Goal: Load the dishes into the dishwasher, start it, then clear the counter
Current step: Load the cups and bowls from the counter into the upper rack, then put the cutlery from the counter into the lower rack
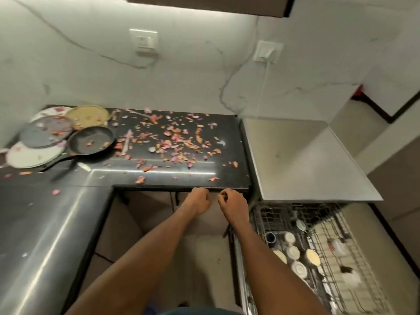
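At about ten o'clock, in the far left corner of the dark tabletop (68,223), a stack of dirty plates (38,142) overlaps, with a black frying pan (91,140) resting just beside them, its handle pointing toward eight o'clock. Toward twelve o'clock, pink and orange peel scraps (172,139) lie scattered across the tabletop. At the centre, both arms reach forward to the tabletop's near edge: the left hand (197,201) has its grip clenched, fingers curled under the edge, and whether it holds anything I cannot tell; the right hand (231,204), just beside it, is likewise curled, fingertips pinched together. At about four o'clock the dishwasher rack (318,246) stands pulled out, carrying cups (293,251) and small bowls, under a grey dishwasher top (306,164).
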Action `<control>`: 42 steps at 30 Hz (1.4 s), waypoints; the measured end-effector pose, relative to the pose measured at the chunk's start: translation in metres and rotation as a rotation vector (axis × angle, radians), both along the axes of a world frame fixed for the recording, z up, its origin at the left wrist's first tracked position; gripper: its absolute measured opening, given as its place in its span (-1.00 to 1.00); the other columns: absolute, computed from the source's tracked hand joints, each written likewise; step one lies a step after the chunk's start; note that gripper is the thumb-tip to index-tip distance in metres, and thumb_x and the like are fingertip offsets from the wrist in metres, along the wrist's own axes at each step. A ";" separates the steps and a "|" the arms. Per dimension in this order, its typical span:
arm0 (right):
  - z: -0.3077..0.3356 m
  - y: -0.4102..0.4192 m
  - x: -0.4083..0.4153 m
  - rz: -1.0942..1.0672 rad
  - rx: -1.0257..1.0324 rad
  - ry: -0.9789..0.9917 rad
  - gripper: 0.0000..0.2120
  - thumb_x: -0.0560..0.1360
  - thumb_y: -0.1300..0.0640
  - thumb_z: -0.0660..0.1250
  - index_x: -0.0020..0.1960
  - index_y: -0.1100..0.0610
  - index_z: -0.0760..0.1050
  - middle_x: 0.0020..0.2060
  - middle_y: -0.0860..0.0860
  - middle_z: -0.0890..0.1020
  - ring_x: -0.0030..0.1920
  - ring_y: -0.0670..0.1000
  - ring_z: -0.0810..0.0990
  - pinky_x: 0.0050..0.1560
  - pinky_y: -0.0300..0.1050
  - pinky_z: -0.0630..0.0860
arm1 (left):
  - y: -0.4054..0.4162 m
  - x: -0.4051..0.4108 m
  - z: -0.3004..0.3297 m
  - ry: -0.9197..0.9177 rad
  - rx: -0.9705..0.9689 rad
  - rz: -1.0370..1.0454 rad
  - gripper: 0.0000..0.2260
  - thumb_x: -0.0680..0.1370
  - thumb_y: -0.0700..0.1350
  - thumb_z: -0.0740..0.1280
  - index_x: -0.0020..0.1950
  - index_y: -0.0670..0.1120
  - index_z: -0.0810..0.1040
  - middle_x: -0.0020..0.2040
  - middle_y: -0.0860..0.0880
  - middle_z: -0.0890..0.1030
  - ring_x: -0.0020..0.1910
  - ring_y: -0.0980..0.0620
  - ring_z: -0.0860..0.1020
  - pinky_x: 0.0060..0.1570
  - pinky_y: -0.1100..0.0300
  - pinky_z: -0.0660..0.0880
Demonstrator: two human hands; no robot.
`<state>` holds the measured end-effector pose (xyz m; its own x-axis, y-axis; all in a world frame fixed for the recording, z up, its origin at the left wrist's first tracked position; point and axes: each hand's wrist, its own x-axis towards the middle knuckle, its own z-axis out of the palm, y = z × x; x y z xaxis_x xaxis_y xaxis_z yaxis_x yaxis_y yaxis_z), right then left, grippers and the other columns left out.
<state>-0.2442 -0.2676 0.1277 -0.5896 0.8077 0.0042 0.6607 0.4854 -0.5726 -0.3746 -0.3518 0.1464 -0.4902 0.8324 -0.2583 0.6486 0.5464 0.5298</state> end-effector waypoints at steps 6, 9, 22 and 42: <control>0.009 -0.032 -0.069 0.208 0.087 -0.072 -0.84 0.61 0.03 0.30 -0.02 0.07 0.62 -0.10 0.03 0.69 -0.08 0.07 0.65 -0.10 -0.04 0.52 | -0.057 -0.060 0.001 -0.007 0.031 0.174 -0.89 0.60 -0.18 0.29 -0.07 -0.12 0.60 -0.11 -0.06 0.64 -0.12 -0.02 0.60 -0.08 0.08 0.57; 0.012 -0.037 -0.101 0.269 0.096 -0.087 -0.83 0.62 0.05 0.30 -0.02 0.09 0.64 -0.11 0.04 0.70 -0.09 0.07 0.66 -0.09 -0.02 0.57 | -0.069 -0.083 0.002 0.004 0.017 0.223 -0.84 0.59 -0.19 0.27 -0.18 -0.09 0.55 -0.15 -0.07 0.65 -0.18 0.00 0.58 -0.19 0.12 0.47; 0.010 0.003 -0.256 0.493 0.091 -0.143 -0.80 0.63 0.07 0.28 -0.02 0.13 0.64 -0.10 0.10 0.70 -0.08 0.11 0.68 -0.04 0.06 0.62 | -0.048 -0.200 -0.015 -0.011 0.033 0.462 -0.84 0.57 -0.19 0.21 -0.12 -0.15 0.57 -0.06 -0.17 0.66 -0.06 -0.16 0.62 -0.09 0.08 0.47; -0.037 0.052 -0.417 0.729 -0.035 -0.262 -0.84 0.58 0.09 0.31 -0.14 0.06 0.60 -0.25 0.01 0.65 -0.24 0.00 0.62 -0.11 0.08 0.65 | 0.000 -0.327 -0.063 -0.031 0.067 0.968 -0.78 0.54 -0.24 0.26 -0.30 -0.06 0.45 -0.21 -0.09 0.61 -0.27 -0.02 0.52 -0.30 0.13 0.38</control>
<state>-0.6616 -0.2154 0.0906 -0.9504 0.2122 -0.2275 0.2974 0.8342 -0.4644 -0.7016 -0.3521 0.0835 -0.9645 0.0856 -0.2498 -0.0810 0.8043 0.5886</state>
